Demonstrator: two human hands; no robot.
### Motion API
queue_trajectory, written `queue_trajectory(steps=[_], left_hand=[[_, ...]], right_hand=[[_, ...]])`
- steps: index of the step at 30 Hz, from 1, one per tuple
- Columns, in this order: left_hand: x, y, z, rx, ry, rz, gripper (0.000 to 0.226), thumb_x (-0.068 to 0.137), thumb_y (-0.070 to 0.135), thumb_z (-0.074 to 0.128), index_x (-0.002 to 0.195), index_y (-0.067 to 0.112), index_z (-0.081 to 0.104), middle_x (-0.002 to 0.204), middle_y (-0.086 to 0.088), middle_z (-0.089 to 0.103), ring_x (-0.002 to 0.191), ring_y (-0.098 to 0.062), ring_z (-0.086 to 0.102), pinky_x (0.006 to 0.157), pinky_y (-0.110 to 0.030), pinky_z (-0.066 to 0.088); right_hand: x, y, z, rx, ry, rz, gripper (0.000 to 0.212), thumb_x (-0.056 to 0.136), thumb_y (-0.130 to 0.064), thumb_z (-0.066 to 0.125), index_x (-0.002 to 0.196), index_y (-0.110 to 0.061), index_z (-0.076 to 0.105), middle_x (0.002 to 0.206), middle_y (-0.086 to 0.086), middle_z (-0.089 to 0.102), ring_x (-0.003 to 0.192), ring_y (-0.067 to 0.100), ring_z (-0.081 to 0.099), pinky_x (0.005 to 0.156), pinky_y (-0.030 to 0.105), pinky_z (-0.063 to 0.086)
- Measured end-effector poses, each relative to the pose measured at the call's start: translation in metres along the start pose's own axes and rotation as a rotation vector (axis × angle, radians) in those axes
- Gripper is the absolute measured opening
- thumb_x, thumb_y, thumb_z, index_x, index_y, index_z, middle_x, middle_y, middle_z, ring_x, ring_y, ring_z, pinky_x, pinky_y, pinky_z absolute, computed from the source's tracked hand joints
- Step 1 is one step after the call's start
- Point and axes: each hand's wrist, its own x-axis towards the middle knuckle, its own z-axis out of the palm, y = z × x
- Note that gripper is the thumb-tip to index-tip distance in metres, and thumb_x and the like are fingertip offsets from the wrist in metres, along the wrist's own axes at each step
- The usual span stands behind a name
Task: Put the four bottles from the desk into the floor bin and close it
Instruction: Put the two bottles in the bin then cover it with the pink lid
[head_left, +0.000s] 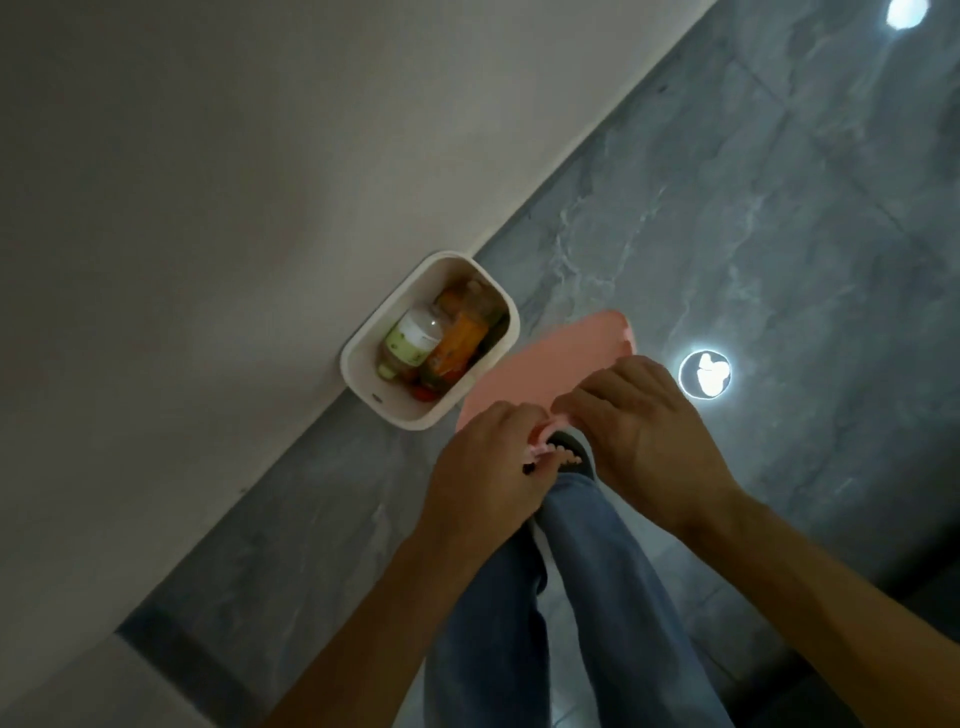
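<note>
A cream floor bin (363, 358) stands open against the wall, seen from above. Inside lie bottles: a clear one with a green-and-white label (413, 338), an orange-labelled one (460, 345), and a brownish one (470, 299) at the far end. A pink lid (550, 358) hangs in the air just right of the bin, tilted. My left hand (483, 467) grips its near edge. My right hand (639, 431) pinches the same edge from the right. Both hands hover above my foot.
A pale wall (234, 182) runs diagonally behind the bin. Grey marble floor tiles (753, 234) spread to the right, with bright ceiling-light reflections (705, 374). My jeans-clad leg (587, 597) and a dark slipper (574, 454) are below the hands.
</note>
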Motion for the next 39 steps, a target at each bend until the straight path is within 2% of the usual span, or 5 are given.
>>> queue_trajectory(steps=[8, 16, 21, 29, 39], left_hand=[[-0.042, -0.027, -0.04, -0.658, 0.226, -0.41, 0.019, 0.085, 0.034, 0.072, 0.104, 0.034, 0.073, 0.093, 0.013, 0.078, 0.08, -0.003, 0.075, 0.062, -0.016, 0.058], [-0.03, -0.054, 0.022, -1.789, 0.513, -0.773, 0.016, 0.085, -0.002, 0.062, 0.094, 0.006, 0.073, 0.102, -0.008, 0.073, 0.099, -0.018, 0.068, 0.086, -0.03, 0.06], [0.006, -0.054, 0.055, -2.211, 0.624, -0.75, 0.023, 0.09, -0.01, 0.055, 0.097, 0.001, 0.075, 0.109, -0.011, 0.075, 0.101, -0.019, 0.073, 0.101, -0.032, 0.058], [0.04, -0.069, 0.09, -2.36, 0.766, -0.88, 0.04, 0.102, 0.003, 0.053, 0.141, -0.003, 0.055, 0.125, -0.017, 0.062, 0.121, -0.025, 0.059, 0.118, -0.036, 0.042], [0.068, -0.073, 0.08, -2.023, 0.615, -1.216, 0.035, 0.095, 0.01, 0.073, 0.128, -0.001, 0.067, 0.128, -0.016, 0.072, 0.118, -0.022, 0.07, 0.084, -0.026, 0.061]], right_hand=[[0.05, -0.066, -0.003, 0.153, 0.098, -0.166, 0.055, 0.097, -0.017, 0.055, 0.151, -0.012, 0.043, 0.16, 0.011, 0.038, 0.153, 0.026, 0.026, 0.123, 0.046, 0.029], [0.067, -0.047, 0.07, 0.193, -0.057, 0.253, 0.062, 0.104, -0.03, 0.044, 0.158, -0.01, 0.022, 0.167, 0.009, 0.022, 0.155, 0.026, 0.019, 0.113, 0.049, 0.044], [0.082, -0.03, 0.107, 0.136, -0.196, 0.126, 0.059, 0.106, -0.032, 0.032, 0.16, -0.013, 0.019, 0.168, 0.008, 0.018, 0.157, 0.026, 0.014, 0.121, 0.049, 0.034], [0.111, -0.01, 0.137, -0.054, -0.2, -0.027, 0.055, 0.108, -0.039, 0.024, 0.16, -0.019, 0.022, 0.169, 0.008, 0.014, 0.157, 0.029, 0.005, 0.127, 0.052, 0.011], [0.121, -0.001, 0.143, -0.165, -0.261, -0.106, 0.059, 0.109, -0.041, 0.019, 0.162, -0.02, 0.004, 0.17, 0.008, -0.002, 0.157, 0.03, -0.006, 0.127, 0.052, 0.007]])
